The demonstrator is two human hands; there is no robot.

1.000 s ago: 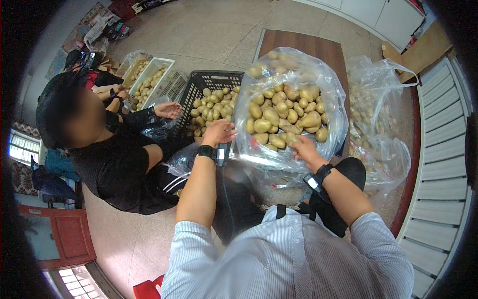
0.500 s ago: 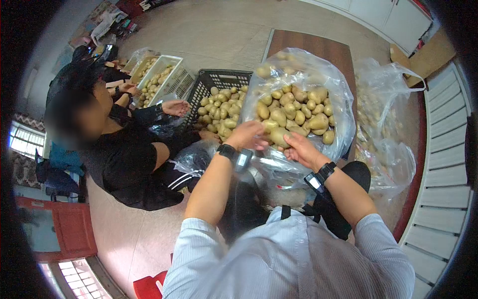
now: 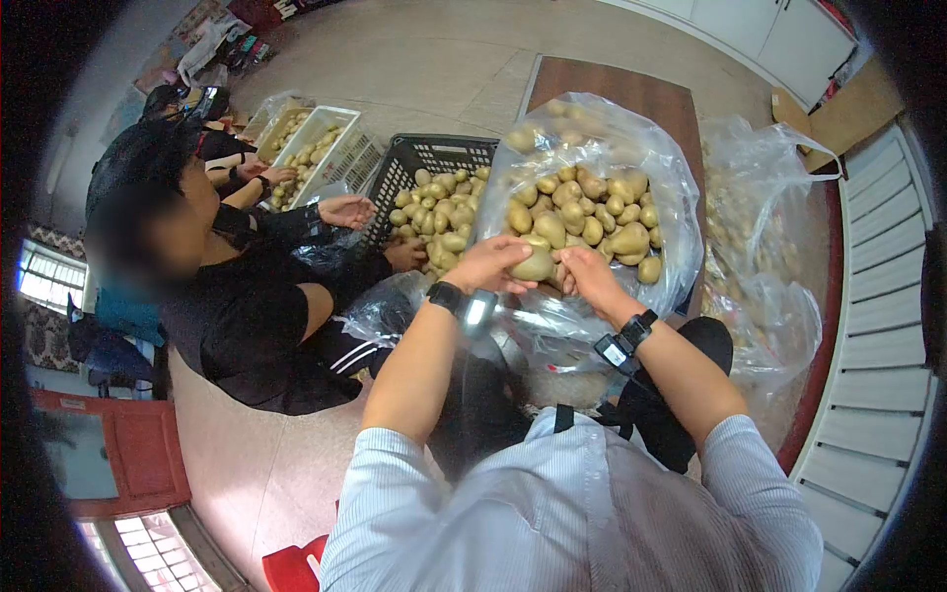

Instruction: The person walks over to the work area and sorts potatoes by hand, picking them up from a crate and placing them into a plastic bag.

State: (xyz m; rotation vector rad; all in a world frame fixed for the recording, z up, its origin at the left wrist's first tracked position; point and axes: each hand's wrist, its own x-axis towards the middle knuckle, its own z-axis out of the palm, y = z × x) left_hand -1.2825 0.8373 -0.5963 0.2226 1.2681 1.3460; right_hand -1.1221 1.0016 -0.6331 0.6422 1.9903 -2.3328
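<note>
Over the front edge of a clear plastic bag (image 3: 676, 237) full of potatoes, my left hand (image 3: 493, 264) grips a greenish-yellow potato (image 3: 536, 264). The fingers of my right hand (image 3: 589, 279) are bent together at the potato's right end; whether they hold something small is hidden. Behind my hands lie many loose potatoes (image 3: 572, 212) inside the open bag. A black crate (image 3: 400, 163) with more potatoes stands to the left of the bag.
A person in black (image 3: 247, 326) sits at the left, one hand (image 3: 345, 211) raised by the crate, the other at its potatoes. White crate (image 3: 340, 148) and another person's hands (image 3: 271, 178) lie beyond. Bags of potatoes (image 3: 760, 237) stand right of the brown table (image 3: 612, 84).
The potato has passed from my right hand to my left, moving slightly left. My right hand has stayed close beside it. The co-worker's lower hand has reached onto the crate's potatoes.
</note>
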